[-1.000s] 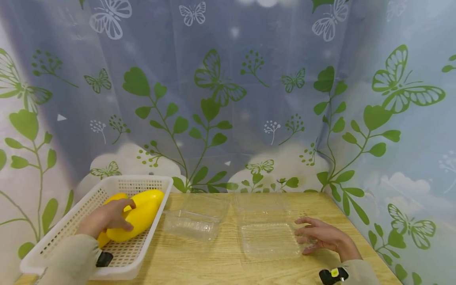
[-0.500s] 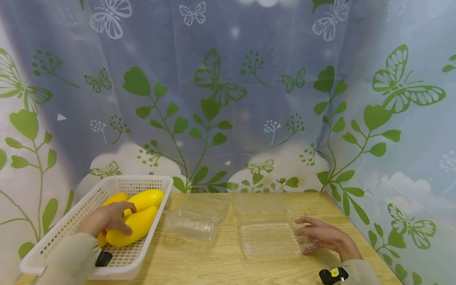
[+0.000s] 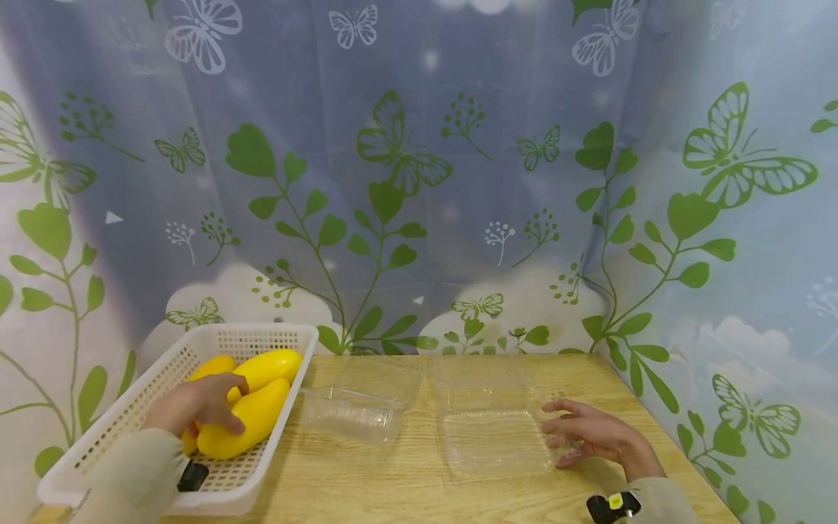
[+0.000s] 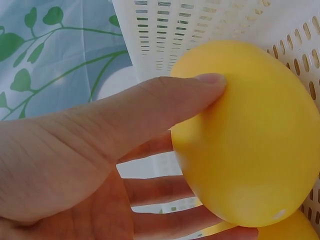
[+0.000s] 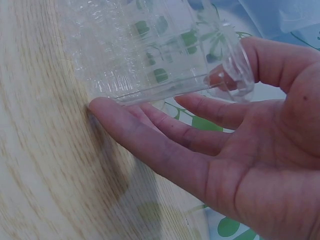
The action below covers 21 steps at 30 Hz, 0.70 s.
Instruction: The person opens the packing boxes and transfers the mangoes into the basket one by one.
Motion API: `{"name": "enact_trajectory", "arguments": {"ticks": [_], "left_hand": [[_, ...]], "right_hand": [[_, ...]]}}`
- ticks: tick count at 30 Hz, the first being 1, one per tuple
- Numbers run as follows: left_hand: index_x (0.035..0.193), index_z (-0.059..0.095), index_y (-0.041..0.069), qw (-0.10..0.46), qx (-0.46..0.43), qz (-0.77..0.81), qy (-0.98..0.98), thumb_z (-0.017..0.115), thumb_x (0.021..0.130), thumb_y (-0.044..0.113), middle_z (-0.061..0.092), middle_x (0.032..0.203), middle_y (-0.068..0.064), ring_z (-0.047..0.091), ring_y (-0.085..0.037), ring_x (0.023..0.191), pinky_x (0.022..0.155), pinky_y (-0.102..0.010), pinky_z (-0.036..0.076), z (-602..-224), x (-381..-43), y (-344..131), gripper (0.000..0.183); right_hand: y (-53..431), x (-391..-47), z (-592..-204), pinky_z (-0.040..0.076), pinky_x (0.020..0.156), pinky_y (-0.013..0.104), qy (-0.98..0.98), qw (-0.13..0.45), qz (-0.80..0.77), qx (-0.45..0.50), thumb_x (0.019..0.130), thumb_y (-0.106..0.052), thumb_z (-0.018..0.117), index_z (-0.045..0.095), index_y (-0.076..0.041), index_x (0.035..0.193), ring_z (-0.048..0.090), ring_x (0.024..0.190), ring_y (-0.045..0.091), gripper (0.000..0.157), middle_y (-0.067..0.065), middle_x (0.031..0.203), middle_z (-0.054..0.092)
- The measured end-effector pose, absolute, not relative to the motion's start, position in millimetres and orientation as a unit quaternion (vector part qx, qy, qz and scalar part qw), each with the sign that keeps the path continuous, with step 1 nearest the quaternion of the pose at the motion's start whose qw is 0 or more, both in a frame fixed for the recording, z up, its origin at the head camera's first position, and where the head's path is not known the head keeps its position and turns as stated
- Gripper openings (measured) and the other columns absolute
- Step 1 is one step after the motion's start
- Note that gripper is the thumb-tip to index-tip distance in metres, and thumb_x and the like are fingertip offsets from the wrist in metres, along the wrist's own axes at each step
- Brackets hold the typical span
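Note:
Several smooth yellow mangoes lie in a white perforated basket (image 3: 281, 437) at the left. My left hand (image 3: 199, 404) reaches into the basket and grips the nearest mango (image 3: 252, 426). In the left wrist view its thumb (image 4: 160, 107) presses on that mango (image 4: 250, 140), and the other fingers go round behind it. Beyond lies a second mango (image 3: 268, 367). My right hand (image 3: 599, 437) is at the right side of an open clear plastic box (image 3: 494, 444). Its fingers are loosely extended and touch the box's edge (image 5: 165, 90) in the right wrist view.
Another open clear plastic box (image 3: 353, 415) stands between the basket and the right-hand box. All rest on a wood-grain table (image 3: 353, 484). A curtain (image 3: 458, 218) with leaves and butterflies rises behind the table and along its sides.
The mango under my left hand has come away from the one beyond it and shifted a little toward me, so both show apart. My right hand and the boxes have stayed still.

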<state>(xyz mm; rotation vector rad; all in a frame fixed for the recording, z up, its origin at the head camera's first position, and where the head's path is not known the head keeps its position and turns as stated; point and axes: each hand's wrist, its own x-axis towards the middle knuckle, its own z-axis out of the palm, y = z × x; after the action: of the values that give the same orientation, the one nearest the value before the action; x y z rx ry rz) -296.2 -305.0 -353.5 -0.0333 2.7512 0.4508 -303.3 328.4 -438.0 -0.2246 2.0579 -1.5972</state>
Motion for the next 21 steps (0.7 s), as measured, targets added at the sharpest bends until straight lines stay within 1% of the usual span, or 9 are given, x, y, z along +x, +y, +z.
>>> {"name": "enact_trajectory", "arguments": {"ticks": [15, 18, 21], "left_hand": [[0.141, 0.052, 0.007, 0.188, -0.055, 0.163, 0.967, 0.087, 0.081, 0.036, 0.050, 0.136, -0.032, 0.059, -0.036, 0.095, 0.071, -0.042, 0.062, -355.0, -295.7, -302.7, 0.075], [0.141, 0.052, 0.007, 0.191, -0.055, 0.161, 0.967, 0.087, 0.082, 0.035, 0.050, 0.135, -0.032, 0.059, -0.037, 0.095, 0.071, -0.042, 0.062, -354.7, -295.8, -302.6, 0.074], [0.141, 0.051, 0.006, 0.194, -0.053, 0.158, 0.967, 0.086, 0.083, 0.034, 0.050, 0.135, -0.032, 0.060, -0.037, 0.095, 0.071, -0.042, 0.062, -355.0, -296.8, -302.8, 0.073]], "right_hand": [[329.5, -304.2, -439.4, 0.064, 0.085, 0.048, 0.759, 0.263, -0.588, -0.091, 0.107, -0.023, 0.053, 0.020, 0.010, 0.154, 0.067, 0.109, 0.025, 0.066, 0.033, 0.142, 0.050], [328.7, -303.8, -438.2, 0.064, 0.085, 0.047, 0.759, 0.264, -0.588, -0.089, 0.107, -0.022, 0.053, 0.020, 0.011, 0.154, 0.067, 0.111, 0.026, 0.066, 0.035, 0.144, 0.047], [327.9, -303.8, -437.4, 0.064, 0.085, 0.047, 0.759, 0.265, -0.589, -0.089, 0.107, -0.022, 0.053, 0.020, 0.011, 0.154, 0.067, 0.111, 0.025, 0.066, 0.035, 0.144, 0.048]]}}
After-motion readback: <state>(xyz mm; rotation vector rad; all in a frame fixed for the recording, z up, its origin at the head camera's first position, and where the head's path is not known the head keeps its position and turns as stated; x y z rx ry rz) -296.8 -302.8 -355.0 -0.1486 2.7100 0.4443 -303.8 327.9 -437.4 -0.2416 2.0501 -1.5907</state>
